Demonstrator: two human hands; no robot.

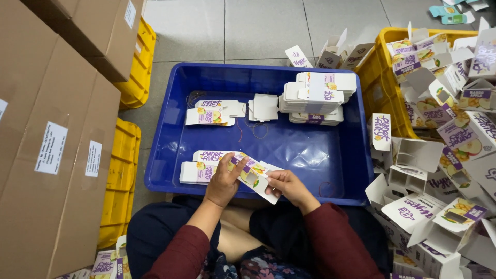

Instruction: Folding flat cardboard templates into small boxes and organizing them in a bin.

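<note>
From the head camera we look straight down at our own two hands over the near edge of a blue plastic tray (170, 129). Our left hand (223, 182) and our right hand (287, 185) both grip one flat carton blank (251, 174), white with purple and fruit print; the left hand's fingers are closed over its left part and the right hand pinches its lower right end between thumb and fingers. The blank is tilted, its left end higher and its right end lower, and it sits just above the tray's near wall. Directly under and to the left of it lies a small pile of flat blanks (199, 168) on the tray floor, touching or nearly touching the held one; we cannot tell which. Further back in the tray we see another short pile of blanks (209, 113), a few plain white card pieces (264, 107) beside it, and a taller banded stack of blanks (319, 95) towards the back right. To the right a yellow crate (373, 72) holds opened cartons, and more folded cartons (429, 206) lie heaped beside our right knee. On the left stand brown cardboard boxes (57, 155) on yellow crates.
</note>
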